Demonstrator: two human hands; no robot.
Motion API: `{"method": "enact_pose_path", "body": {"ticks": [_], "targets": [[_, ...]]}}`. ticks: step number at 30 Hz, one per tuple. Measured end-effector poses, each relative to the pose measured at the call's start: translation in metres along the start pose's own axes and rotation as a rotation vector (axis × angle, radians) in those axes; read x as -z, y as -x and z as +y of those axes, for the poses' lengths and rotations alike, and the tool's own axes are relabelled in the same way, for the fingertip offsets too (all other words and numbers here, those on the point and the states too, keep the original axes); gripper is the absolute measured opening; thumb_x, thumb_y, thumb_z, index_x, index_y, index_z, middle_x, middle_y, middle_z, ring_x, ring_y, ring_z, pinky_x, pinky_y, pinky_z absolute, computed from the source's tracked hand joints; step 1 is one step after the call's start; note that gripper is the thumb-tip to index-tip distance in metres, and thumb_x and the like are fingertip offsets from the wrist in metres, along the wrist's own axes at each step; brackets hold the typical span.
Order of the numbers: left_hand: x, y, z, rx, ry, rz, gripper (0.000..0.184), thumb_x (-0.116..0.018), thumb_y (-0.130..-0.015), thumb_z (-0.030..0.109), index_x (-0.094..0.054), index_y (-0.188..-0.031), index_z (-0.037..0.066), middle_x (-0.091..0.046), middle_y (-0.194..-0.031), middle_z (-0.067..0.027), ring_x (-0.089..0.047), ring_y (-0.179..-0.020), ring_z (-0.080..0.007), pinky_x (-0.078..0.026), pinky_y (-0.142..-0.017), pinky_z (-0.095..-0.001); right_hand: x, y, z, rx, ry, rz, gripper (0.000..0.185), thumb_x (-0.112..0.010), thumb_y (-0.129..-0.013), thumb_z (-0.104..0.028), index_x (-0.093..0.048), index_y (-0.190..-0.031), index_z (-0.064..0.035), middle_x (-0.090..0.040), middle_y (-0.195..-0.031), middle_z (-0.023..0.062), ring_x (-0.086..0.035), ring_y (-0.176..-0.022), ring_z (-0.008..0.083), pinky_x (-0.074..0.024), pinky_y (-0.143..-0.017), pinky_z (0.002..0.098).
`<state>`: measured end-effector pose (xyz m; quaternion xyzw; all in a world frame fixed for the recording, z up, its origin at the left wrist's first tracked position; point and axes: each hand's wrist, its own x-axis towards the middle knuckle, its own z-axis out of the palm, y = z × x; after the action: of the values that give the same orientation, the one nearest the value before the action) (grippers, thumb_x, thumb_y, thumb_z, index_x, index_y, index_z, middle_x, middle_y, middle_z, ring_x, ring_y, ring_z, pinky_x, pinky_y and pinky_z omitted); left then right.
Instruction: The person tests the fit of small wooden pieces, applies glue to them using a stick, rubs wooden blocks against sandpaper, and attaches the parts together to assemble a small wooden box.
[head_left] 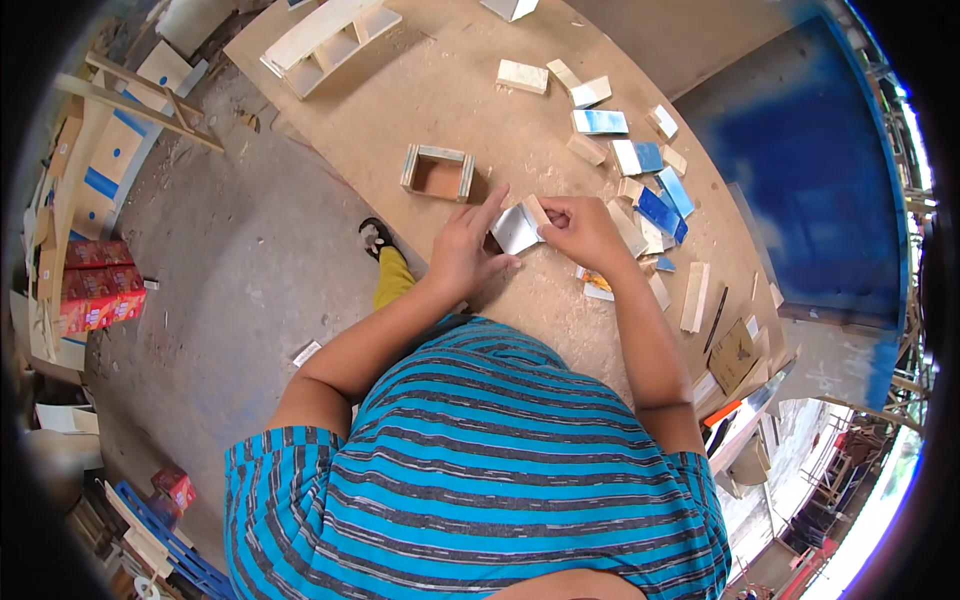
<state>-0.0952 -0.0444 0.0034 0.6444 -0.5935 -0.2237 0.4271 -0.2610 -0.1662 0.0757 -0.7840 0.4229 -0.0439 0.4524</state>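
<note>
My right hand [585,237] pinches a small pale wood block [537,212] between thumb and fingers, low over the table. Against the block's left side is a white, sheet-like surface [515,230]; whether it is paper or a painted face I cannot tell. My left hand [466,248] is open just left of it, thumb and fingers spread apart around the white surface's near side. Beyond my left hand, a small open wooden box [438,173] with a brown inside rests on the table.
The brown tabletop [370,120] carries several wood offcuts [600,121], some painted white or blue, on the right. A compartmented wooden piece [330,42] lies at the far left. A blue-painted panel [800,170] stands beyond the right edge. Red boxes [103,285] are stacked at left.
</note>
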Motion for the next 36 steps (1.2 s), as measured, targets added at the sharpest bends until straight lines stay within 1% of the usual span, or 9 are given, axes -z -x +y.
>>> {"method": "enact_pose_path", "body": {"ticks": [8, 14, 17, 18, 24, 27, 30, 33, 36], "targets": [[0.0, -0.004, -0.003, -0.015, 0.053, -0.016, 0.118, -0.093, -0.046, 0.02, -0.036, -0.15, 0.011, -0.069, -0.11, -0.013, -0.061, -0.097, -0.0319, -0.05, -0.085, -0.0399, -0.005, -0.005, 0.014, 0.007, -0.148, -0.026, 0.042, -0.067, -0.078, -0.003, -0.067, -0.12, -0.0035, -0.073, -0.086, 0.012, -0.065, -0.071, 0.0098, -0.0516, -0.067, 0.0262], [-0.002, -0.005, -0.004, 0.006, 0.013, -0.079, 0.122, -0.093, -0.044, 0.021, -0.034, -0.151, 0.012, -0.066, -0.111, -0.0149, -0.061, -0.098, -0.0349, -0.05, -0.087, -0.0412, -0.014, 0.007, 0.007, 0.026, 0.176, 0.029, 0.065, -0.076, -0.072, -0.015, -0.058, -0.133, -0.0053, -0.072, -0.098, 0.0177, -0.068, -0.073, 0.0185, -0.0531, -0.073, 0.0305], [0.004, -0.003, -0.001, -0.05, 0.021, -0.064, 0.123, -0.093, -0.046, 0.019, -0.031, -0.152, 0.012, -0.06, -0.12, -0.0172, -0.059, -0.106, -0.0363, -0.049, -0.091, -0.0413, -0.021, 0.023, -0.012, 0.021, 0.079, 0.116, 0.087, -0.079, -0.066, -0.029, -0.046, -0.142, -0.006, -0.067, -0.11, 0.0222, -0.068, -0.088, 0.0352, -0.0533, -0.081, 0.0412], [0.005, -0.001, 0.001, -0.085, 0.039, -0.052, 0.123, -0.093, -0.048, 0.019, -0.029, -0.152, 0.012, -0.058, -0.123, -0.0182, -0.058, -0.109, -0.0367, -0.049, -0.093, -0.0413, -0.029, 0.021, -0.009, 0.161, 0.228, 0.176, 0.105, -0.084, -0.064, -0.026, -0.028, -0.152, -0.0147, -0.06, -0.124, 0.0249, -0.065, -0.096, 0.0349, -0.0512, -0.089, 0.0424], [0.016, 0.017, -0.003, -0.02, 0.242, -0.167, 0.118, -0.089, -0.061, 0.009, -0.018, -0.155, 0.008, -0.052, -0.135, -0.019, -0.054, -0.123, -0.0327, -0.045, -0.104, -0.0391, -0.048, 0.026, -0.021, 0.067, 0.413, 0.171, 0.113, -0.084, -0.061, -0.023, -0.02, -0.154, -0.0177, -0.053, -0.129, 0.0217, -0.053, -0.116, 0.0398, -0.0475, -0.096, 0.0453], [0.022, 0.022, 0.0, -0.006, 0.19, -0.18, 0.114, -0.085, -0.063, 0.005, -0.019, -0.155, 0.008, -0.051, -0.138, -0.0182, -0.05, -0.127, -0.0355, -0.043, -0.106, -0.0407, -0.057, 0.02, -0.006, 0.161, 0.445, 0.242, 0.113, -0.084, -0.06, -0.02, -0.021, -0.154, -0.0188, -0.054, -0.121, 0.0185, -0.054, -0.109, 0.0388, -0.05, -0.092, 0.0462], [0.025, 0.017, -0.004, -0.152, -0.019, -0.122, 0.109, -0.082, -0.065, 0.009, -0.019, -0.154, 0.008, -0.052, -0.134, -0.0205, -0.05, -0.122, -0.039, -0.044, -0.102, -0.0438, -0.048, 0.019, 0.003, 0.418, 0.311, 0.084, 0.112, -0.082, -0.061, -0.013, -0.02, -0.154, -0.0204, -0.051, -0.127, 0.0178, -0.053, -0.113, 0.0395, -0.0503, -0.093, 0.0456], [0.026, 0.009, -0.001, -0.203, -0.018, -0.177, 0.112, -0.084, -0.063, 0.011, -0.02, -0.154, 0.008, -0.055, -0.131, -0.0192, -0.05, -0.122, -0.0388, -0.043, -0.103, -0.0442, -0.041, 0.019, 0.006, 0.523, 0.185, 0.063, 0.111, -0.079, -0.062, -0.005, -0.02, -0.154, -0.0221, -0.051, -0.127, 0.0181, -0.052, -0.118, 0.0404, -0.0496, -0.095, 0.0457], [0.027, 0.005, 0.004, -0.114, -0.009, -0.22, 0.115, -0.086, -0.06, 0.012, -0.02, -0.154, 0.007, -0.058, -0.127, -0.0184, -0.05, -0.122, -0.0383, -0.043, -0.103, -0.0437, -0.033, 0.024, 0.003, 0.393, 0.155, -0.021, 0.108, -0.076, -0.06, -0.002, -0.022, -0.152, -0.0156, -0.043, -0.143, 0.0188, -0.045, -0.13, 0.0402, -0.0432, -0.106, 0.0451]]}}
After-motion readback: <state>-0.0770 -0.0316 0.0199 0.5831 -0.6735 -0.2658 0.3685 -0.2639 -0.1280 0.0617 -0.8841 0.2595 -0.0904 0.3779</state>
